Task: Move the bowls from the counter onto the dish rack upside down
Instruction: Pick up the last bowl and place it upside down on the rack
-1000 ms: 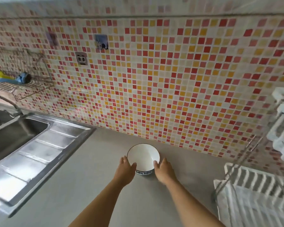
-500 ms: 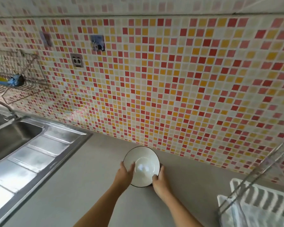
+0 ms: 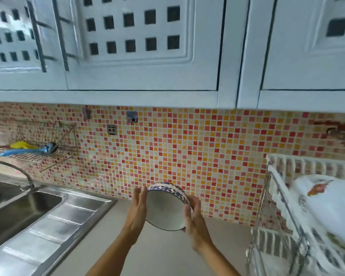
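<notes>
A white bowl [image 3: 164, 209] with a blue patterned outside is held up in the air above the grey counter [image 3: 167, 253], tipped so its inside faces me. My left hand [image 3: 138, 206] grips its left rim and my right hand [image 3: 194, 218] grips its right rim. The white dish rack [image 3: 283, 198] stands at the right edge, well to the right of the bowl. On its upper tier lies white crockery with a floral print [image 3: 327, 204], blurred.
A steel sink [image 3: 18, 212] with drainboard and a tap [image 3: 14, 170] fills the left side. A wire wall shelf [image 3: 38, 148] holds yellow and blue items. White upper cabinets [image 3: 147, 46] hang above the tiled wall.
Both hands have lifted the bowl off the counter and tipped it toward me. The view has swung upward, bringing the cabinets and the rack's upper tier into sight.
</notes>
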A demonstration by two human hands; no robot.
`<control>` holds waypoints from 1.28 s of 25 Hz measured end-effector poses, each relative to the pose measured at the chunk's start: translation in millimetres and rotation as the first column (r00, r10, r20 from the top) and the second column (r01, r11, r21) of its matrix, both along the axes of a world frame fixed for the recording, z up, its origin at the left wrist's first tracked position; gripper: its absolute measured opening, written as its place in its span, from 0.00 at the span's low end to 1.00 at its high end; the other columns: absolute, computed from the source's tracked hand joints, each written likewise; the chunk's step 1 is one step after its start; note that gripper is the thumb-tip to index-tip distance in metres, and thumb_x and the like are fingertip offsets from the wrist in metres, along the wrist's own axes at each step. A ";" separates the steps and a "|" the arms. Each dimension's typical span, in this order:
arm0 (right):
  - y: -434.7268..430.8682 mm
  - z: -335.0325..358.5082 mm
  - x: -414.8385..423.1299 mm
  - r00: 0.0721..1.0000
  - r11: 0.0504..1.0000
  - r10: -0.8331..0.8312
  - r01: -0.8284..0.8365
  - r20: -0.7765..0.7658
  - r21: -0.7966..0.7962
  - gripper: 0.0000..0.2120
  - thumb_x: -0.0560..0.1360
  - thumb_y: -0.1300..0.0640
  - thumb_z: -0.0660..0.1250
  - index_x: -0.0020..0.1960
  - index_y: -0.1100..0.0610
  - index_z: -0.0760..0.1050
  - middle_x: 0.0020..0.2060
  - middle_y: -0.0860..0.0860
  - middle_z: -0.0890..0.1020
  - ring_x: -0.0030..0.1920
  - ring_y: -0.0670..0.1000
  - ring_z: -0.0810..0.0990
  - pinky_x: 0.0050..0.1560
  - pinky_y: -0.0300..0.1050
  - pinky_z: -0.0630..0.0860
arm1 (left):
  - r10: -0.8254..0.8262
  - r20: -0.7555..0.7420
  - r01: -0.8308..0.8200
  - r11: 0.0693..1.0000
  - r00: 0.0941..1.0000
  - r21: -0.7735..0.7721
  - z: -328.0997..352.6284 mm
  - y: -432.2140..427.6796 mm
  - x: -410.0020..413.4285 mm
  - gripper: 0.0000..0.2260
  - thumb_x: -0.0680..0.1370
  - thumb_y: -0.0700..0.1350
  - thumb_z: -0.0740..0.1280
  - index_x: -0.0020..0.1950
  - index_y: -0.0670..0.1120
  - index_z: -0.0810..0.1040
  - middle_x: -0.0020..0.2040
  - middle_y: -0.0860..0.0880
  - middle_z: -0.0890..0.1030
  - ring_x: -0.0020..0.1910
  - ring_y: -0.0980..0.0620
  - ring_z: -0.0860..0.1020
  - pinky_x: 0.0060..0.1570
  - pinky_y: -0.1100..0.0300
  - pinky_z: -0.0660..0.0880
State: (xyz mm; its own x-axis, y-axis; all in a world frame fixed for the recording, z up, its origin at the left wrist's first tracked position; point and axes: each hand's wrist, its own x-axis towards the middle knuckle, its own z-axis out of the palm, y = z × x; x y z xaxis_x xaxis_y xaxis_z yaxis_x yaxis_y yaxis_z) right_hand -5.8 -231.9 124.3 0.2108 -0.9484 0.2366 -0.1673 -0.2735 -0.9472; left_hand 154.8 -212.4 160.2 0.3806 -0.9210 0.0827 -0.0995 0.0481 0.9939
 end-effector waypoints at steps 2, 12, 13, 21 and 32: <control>31.6 36.1 -6.3 0.998 0.999 -0.010 0.013 0.070 -0.044 0.36 0.58 0.18 0.47 0.60 0.33 0.57 0.55 0.38 0.75 0.54 0.49 0.79 0.51 0.55 0.81 | -0.017 0.024 0.020 0.992 1.000 -0.127 33.5 29.1 -10.2 0.26 0.72 0.70 0.52 0.65 0.59 0.66 0.68 0.46 0.69 0.64 0.44 0.71 0.64 0.39 0.71; 165.2 210.9 -101.0 0.977 0.876 -0.051 0.144 0.207 -0.461 0.42 0.58 0.25 0.65 0.68 0.35 0.58 0.53 0.29 0.78 0.55 0.33 0.78 0.50 0.30 0.76 | -0.309 0.263 0.405 0.658 0.914 -0.635 191.4 129.0 -88.6 0.21 0.67 0.64 0.60 0.61 0.72 0.68 0.66 0.58 0.74 0.62 0.59 0.77 0.59 0.63 0.75; 173.0 220.8 -115.1 0.978 0.852 -0.075 0.163 0.193 -0.497 0.40 0.59 0.28 0.66 0.68 0.35 0.58 0.53 0.28 0.78 0.55 0.33 0.78 0.50 0.30 0.76 | -0.344 0.307 0.460 0.629 0.888 -0.627 198.2 134.9 -96.2 0.25 0.66 0.66 0.60 0.64 0.72 0.65 0.64 0.66 0.71 0.60 0.68 0.75 0.55 0.72 0.74; 203.9 226.3 -250.5 0.908 0.696 -0.410 0.249 -0.089 -0.673 0.45 0.58 0.24 0.65 0.70 0.36 0.57 0.66 0.35 0.68 0.64 0.40 0.72 0.60 0.45 0.76 | -0.350 0.688 0.738 0.537 0.636 -0.409 203.7 140.7 -201.5 0.43 0.57 0.77 0.64 0.69 0.65 0.58 0.61 0.64 0.76 0.57 0.66 0.78 0.52 0.70 0.75; 193.2 204.0 -454.8 0.676 0.847 -0.494 0.232 -0.547 -0.479 0.66 0.50 0.39 0.81 0.72 0.37 0.39 0.69 0.33 0.56 0.72 0.40 0.56 0.74 0.46 0.56 | -0.251 0.858 0.756 0.619 0.447 -0.213 168.7 118.7 -393.4 0.59 0.60 0.62 0.77 0.78 0.50 0.41 0.77 0.54 0.49 0.76 0.54 0.53 0.70 0.64 0.50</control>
State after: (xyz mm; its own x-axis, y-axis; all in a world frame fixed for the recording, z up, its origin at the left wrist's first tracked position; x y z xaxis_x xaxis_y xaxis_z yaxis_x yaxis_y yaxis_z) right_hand -460.6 -38.7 328.3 0.0880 -0.8607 0.5015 -0.8392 -0.3353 -0.4282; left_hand -238.6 -93.7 328.9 -0.5658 -0.6038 0.5615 -0.4826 0.7946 0.3683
